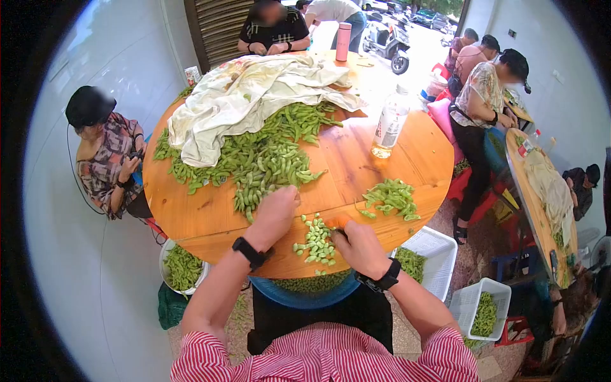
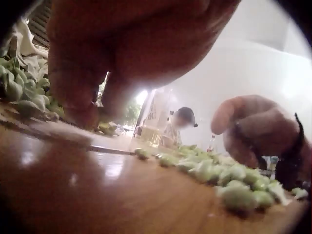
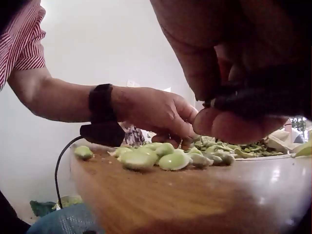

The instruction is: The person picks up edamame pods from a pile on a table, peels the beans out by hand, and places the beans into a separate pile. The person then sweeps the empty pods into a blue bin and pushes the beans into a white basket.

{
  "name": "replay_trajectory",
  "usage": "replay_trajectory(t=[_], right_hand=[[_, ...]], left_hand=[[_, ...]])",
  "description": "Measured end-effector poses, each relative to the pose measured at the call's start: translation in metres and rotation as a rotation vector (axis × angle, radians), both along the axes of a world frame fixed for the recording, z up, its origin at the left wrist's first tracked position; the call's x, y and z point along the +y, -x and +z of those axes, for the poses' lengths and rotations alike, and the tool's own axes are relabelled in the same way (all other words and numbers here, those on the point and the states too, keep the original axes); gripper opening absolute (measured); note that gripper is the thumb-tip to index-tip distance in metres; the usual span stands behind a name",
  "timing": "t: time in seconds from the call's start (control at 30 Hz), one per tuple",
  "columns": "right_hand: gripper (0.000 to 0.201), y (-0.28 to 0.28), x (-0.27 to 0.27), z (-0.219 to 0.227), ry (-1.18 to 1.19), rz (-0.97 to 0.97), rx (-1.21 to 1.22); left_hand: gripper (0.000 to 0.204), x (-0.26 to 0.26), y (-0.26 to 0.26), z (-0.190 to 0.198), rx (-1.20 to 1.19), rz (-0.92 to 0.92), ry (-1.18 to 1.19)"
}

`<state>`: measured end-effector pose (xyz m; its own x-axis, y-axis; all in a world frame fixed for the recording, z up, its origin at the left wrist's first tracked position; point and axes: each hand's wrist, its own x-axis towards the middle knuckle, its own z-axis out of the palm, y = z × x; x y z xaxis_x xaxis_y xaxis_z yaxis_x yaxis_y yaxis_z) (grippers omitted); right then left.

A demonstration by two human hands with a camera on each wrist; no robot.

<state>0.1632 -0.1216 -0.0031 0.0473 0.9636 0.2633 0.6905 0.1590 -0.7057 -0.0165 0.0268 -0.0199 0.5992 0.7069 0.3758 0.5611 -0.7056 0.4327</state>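
Note:
Fingers curved down, my left hand [image 1: 277,213] reaches to the near edge of a heap of green bean pods [image 1: 280,162]. In the left wrist view its fingertips [image 2: 83,117] are low over the wooden tabletop, beside the pods; whether they pinch a pod I cannot tell. My right hand [image 1: 363,245] grips a small dark tool [image 3: 258,95] between thumb and fingers, its working end hidden. Something orange [image 1: 338,221] shows at that hand's fingertips. Between the hands lies a loose pile of shelled pale green beans [image 1: 316,240].
A white cloth [image 1: 248,95] covers the back of the heap. Right of it stand a clear bottle [image 1: 389,124] and a small pod pile [image 1: 391,198]. A blue basin [image 1: 305,296] sits under the table edge, with white baskets [image 1: 439,261] at right. Several people work around.

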Motion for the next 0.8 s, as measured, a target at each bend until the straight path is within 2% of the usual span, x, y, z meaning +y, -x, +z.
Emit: replay_trajectory(t=[0.03, 0.1, 0.13, 0.17, 0.23, 0.27, 0.47, 0.63, 0.8], right_hand=[[0.017, 0.002, 0.002, -0.002, 0.002, -0.004, 0.002], [0.019, 0.005, 0.005, -0.004, -0.01, -0.042, 0.022], [0.019, 0.007, 0.005, -0.003, -0.007, -0.047, 0.022], [0.016, 0.008, 0.006, 0.0, 0.039, -0.037, 0.105], [0.02, 0.008, 0.005, 0.0, 0.09, -0.03, 0.191], [0.016, 0.007, 0.004, -0.001, 0.105, -0.014, 0.148], [0.016, 0.009, -0.004, 0.02, 0.126, 0.009, 0.149], [0.015, 0.008, -0.008, 0.01, 0.095, 0.005, 0.059], [0.013, 0.013, -0.01, 0.02, 0.061, 0.021, -0.071]], left_hand=[[0.016, -0.011, 0.002, 0.01, 0.002, -0.004, 0.002], [0.016, -0.035, 0.004, 0.029, -0.174, -0.081, 0.382], [0.02, -0.044, 0.004, 0.027, -0.264, -0.099, 0.503], [0.02, -0.053, 0.003, 0.027, -0.262, -0.103, 0.506], [0.017, -0.073, -0.001, 0.031, -0.513, -0.083, 0.946], [0.014, -0.08, -0.001, 0.034, -0.568, -0.076, 1.034], [0.012, -0.093, -0.004, 0.011, -0.762, -0.147, 1.041], [0.009, -0.101, -0.003, 0.01, -0.759, -0.083, 0.957], [0.006, -0.106, -0.003, 0.013, -0.771, -0.052, 0.896]])
